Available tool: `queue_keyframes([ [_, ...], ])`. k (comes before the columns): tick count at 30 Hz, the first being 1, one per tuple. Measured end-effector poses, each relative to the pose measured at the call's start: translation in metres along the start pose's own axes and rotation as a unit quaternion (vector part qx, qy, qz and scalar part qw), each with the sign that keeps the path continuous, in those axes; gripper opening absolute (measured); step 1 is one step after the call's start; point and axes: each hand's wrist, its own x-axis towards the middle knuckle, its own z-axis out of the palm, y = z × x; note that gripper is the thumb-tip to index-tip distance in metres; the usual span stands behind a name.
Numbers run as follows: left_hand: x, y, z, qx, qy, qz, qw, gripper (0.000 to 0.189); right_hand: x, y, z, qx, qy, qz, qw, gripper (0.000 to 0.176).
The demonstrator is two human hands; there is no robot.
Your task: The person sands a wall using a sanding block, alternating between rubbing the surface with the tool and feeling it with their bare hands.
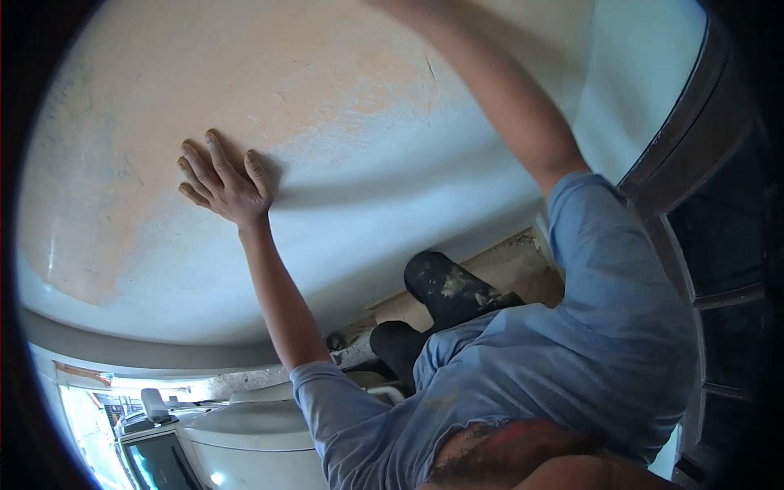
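Observation:
My left hand presses flat on a painted wall, fingers spread and dusted with a pale brown residue. Around and above it the wall carries a large beige, scuffed patch, fading into the white-blue paint below. A thin crack shows in the upper middle of that patch. My right arm stretches up along the wall to the top edge of the view. The right hand lies beyond that edge, so its fingers and anything in them are hidden.
At right stands a dark wooden frame with dark glass panes. A white car is at the lower left. Below are my knees in dark, stained trousers, close to the wall's foot and a dirty floor ledge.

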Motion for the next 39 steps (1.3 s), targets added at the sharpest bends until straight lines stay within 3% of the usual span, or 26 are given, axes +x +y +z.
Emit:
queue_keyframes([
  [2,-0.002,-0.007,-0.006,0.03,-0.017,0.02,0.999,0.064,-0.084,-0.039,0.008,0.109,-0.155,0.113,0.975,0.04],
  [5,0.015,-0.033,-0.002,-0.002,0.03,-0.325,0.945,0.071,-0.261,-0.094,-0.03,0.261,-0.194,-0.069,0.943,0.041],
  [6,0.028,-0.046,-0.002,-0.013,0.049,-0.431,0.901,0.073,-0.326,-0.115,-0.045,0.415,-0.281,0.0,0.866,0.035],
  [7,0.047,-0.034,-0.001,-0.023,0.075,-0.421,0.904,0.073,-0.386,-0.132,-0.072,0.575,-0.484,0.184,0.633,0.034],
  [9,0.08,0.023,0.012,0.089,0.016,-0.361,0.928,0.074,-0.392,-0.133,-0.138,0.638,-0.454,0.363,0.505,0.037],
  [10,0.078,0.049,0.035,0.161,0.021,-0.225,0.961,0.074,-0.425,-0.144,-0.15,0.59,-0.415,0.421,0.55,0.036],
  [11,0.075,0.093,0.04,0.037,-0.07,-0.182,0.98,0.075,-0.413,-0.14,-0.161,0.557,-0.33,0.414,0.64,0.035],
  [12,0.082,0.152,0.03,0.02,-0.04,-0.051,0.998,0.074,-0.407,-0.133,-0.163,0.559,-0.325,0.416,0.639,0.035],
  [13,0.066,0.202,0.037,-0.058,-0.174,0.09,0.979,0.067,-0.406,-0.117,-0.165,0.564,-0.404,0.439,0.572,0.034],
  [14,0.05,0.238,0.044,-0.134,-0.301,0.224,0.917,0.06,-0.408,-0.101,-0.167,0.563,-0.479,0.455,0.497,0.033],
  [15,0.038,0.256,0.044,-0.281,-0.456,0.353,0.767,0.046,-0.42,-0.089,-0.161,0.579,-0.475,0.467,0.47,0.033],
  [16,0.049,0.262,0.024,-0.354,-0.474,0.336,0.733,0.04,-0.422,-0.074,-0.162,0.577,-0.474,0.466,0.474,0.033],
  [17,0.06,0.269,0.003,-0.423,-0.492,0.317,0.692,0.035,-0.42,-0.058,-0.162,0.545,-0.412,0.398,0.613,0.033],
  [18,0.066,0.253,0.001,-0.493,-0.372,0.262,0.742,0.033,-0.416,-0.045,-0.164,0.497,-0.335,0.322,0.733,0.032],
  [22,0.226,0.145,0.01,-0.154,0.107,0.221,0.957,0.06,-0.42,0.009,-0.22,0.441,-0.476,0.497,0.577,0.028],
  [24,0.294,0.129,0.024,-0.11,0.115,-0.015,0.987,0.072,-0.447,0.016,-0.24,0.411,-0.42,0.459,0.666,0.03],
  [25,0.313,0.129,0.036,0.02,0.106,-0.018,0.994,0.071,-0.458,0.016,-0.25,0.414,-0.419,0.455,0.667,0.03],
  [27,0.314,0.185,0.062,0.064,0.105,0.076,0.99,0.072,-0.481,0.014,-0.265,0.434,-0.447,0.633,0.46,0.028],
  [28,0.3,0.211,0.087,-0.061,0.121,0.195,0.971,0.069,-0.48,0.007,-0.263,0.436,-0.446,0.632,0.46,0.028],
  [29,0.275,0.255,0.088,-0.079,0.049,0.252,0.963,0.066,-0.476,-0.002,-0.261,0.443,-0.441,0.615,0.48,0.027],
  [30,0.25,0.298,0.074,-0.031,-0.133,0.321,0.937,0.07,-0.468,-0.01,-0.26,0.449,-0.438,0.598,0.5,0.026],
  [31,0.222,0.321,0.08,-0.119,-0.182,0.476,0.852,0.059,-0.452,-0.012,-0.256,0.465,-0.455,0.586,0.484,0.025],
  [32,0.223,0.341,0.042,-0.056,-0.38,0.589,0.711,0.048,-0.436,-0.014,-0.253,0.48,-0.472,0.572,0.468,0.025],
  [34,0.239,0.339,0.029,-0.293,-0.548,0.45,0.642,0.039,-0.434,-0.023,-0.243,0.484,-0.382,0.41,0.672,0.026],
  [36,0.288,0.327,0.035,-0.343,-0.285,0.405,0.798,0.046,-0.424,-0.026,-0.247,0.486,-0.363,0.443,0.66,0.027],
  [39,0.371,0.326,0.038,-0.081,-0.03,0.247,0.965,0.058,-0.429,-0.025,-0.26,0.482,-0.406,0.468,0.619,0.027],
])
